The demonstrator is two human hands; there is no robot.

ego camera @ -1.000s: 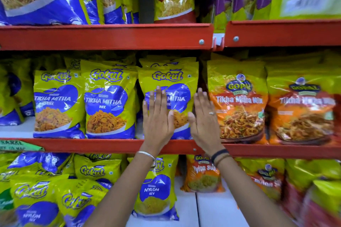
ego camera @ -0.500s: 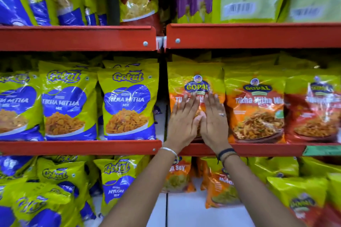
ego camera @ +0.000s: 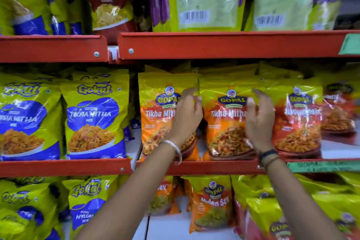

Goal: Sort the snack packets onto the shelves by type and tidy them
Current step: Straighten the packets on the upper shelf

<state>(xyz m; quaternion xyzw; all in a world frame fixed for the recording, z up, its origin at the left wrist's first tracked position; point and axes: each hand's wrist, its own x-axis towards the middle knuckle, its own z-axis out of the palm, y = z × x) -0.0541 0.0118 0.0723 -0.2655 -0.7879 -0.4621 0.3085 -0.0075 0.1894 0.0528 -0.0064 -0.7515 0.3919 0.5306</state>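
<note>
Both arms reach up to the middle shelf (ego camera: 214, 167), a red-edged rack with a row of upright snack packets. The left hand (ego camera: 187, 117) lies against the seam between two orange Gopal Tikha Mitha packets, the left Gopal packet (ego camera: 155, 115) and the middle Gopal packet (ego camera: 226, 122), its fingers curled loosely at the upper edge of the gap; whether it pinches a packet edge cannot be told. The right hand (ego camera: 259, 121) stands at the right side of the middle Gopal packet, fingers spread and slightly bent, holding nothing, its palm turned inward toward the other hand. A third, redder Gopal packet (ego camera: 300, 122) stands just beside it to the right. On the left half of the same shelf stand the yellow-and-blue Gokul Tikha Mitha packets (ego camera: 93, 117), upright, apart from the Gopal group by a narrow dark gap. A silver bangle (ego camera: 175, 147) circles the left wrist; dark bands (ego camera: 267, 157) circle the right. The upper shelf (ego camera: 224, 45) carries green-and-purple packets (ego camera: 204, 0) with their backs and barcodes outward. The lower shelf holds Nylon Sev packets (ego camera: 212, 204).
</note>
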